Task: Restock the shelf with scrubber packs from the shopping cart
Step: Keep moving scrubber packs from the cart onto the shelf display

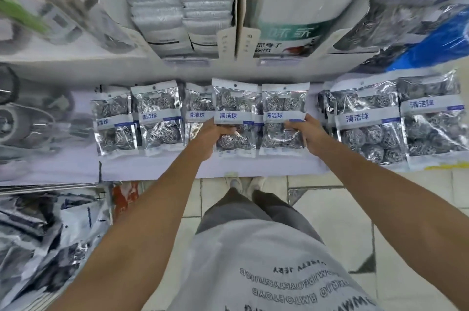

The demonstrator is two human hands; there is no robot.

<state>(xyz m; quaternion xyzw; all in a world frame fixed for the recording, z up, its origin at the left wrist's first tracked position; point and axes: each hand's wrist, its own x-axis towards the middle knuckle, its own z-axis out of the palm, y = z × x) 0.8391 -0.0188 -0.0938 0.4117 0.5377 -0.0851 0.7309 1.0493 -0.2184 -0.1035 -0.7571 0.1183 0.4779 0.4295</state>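
A row of clear scrubber packs with steel-wool balls and blue-lettered white labels stands along the white shelf (266,166). My left hand (212,136) grips the lower half of one scrubber pack (234,100) near the middle of the row. My right hand (308,133) holds the neighbouring scrubber pack (285,102) by its right edge. Both packs stand upright, side by side, against other packs behind them. More packs (157,112) stand to the left. The shopping cart (38,234) at lower left holds a heap of more packs.
Larger scrubber packs (368,122) fill the shelf's right end. The upper shelf carries stacked grey cloths (182,6) and a white box with green print (286,31). Tiled floor (330,209) and my legs lie below the shelf edge.
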